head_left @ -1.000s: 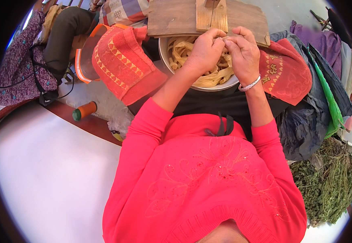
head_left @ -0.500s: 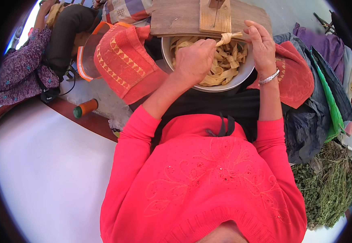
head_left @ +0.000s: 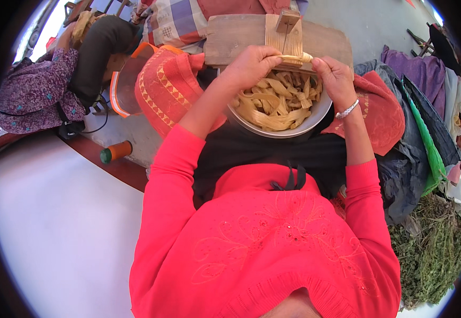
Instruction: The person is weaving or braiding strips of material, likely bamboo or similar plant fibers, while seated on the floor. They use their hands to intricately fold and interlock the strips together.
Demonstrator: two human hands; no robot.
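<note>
A pale yellow strip (head_left: 293, 58), flat and fibrous with a wrapped or knotted part near its right end, stretches between my two hands. My left hand (head_left: 253, 64) is closed in a pinch on its left end. At the other end, my right hand (head_left: 336, 80), with a silvery bracelet at the wrist, pinches beside the knot. Just below them a round metal bowl (head_left: 323, 112) at my lap holds many similar strips (head_left: 278, 100), some knotted. Beyond the hands lies a wooden board (head_left: 236, 34) with an upright wooden block (head_left: 287, 21) on it.
Red patterned cloths (head_left: 161, 87) lie on both sides of the bowl. An orange-edged clear visor (head_left: 124, 85) and an orange roll with a green end (head_left: 116, 152) are at left, near a seated person's purple sleeve (head_left: 34, 90). Dark bags (head_left: 400, 175) and dried green plants (head_left: 432, 249) lie at right.
My right hand has closed from spread fingers onto the knotted end of the strip. My left hand has shifted up a little, and the strip is now stretched between both hands.
</note>
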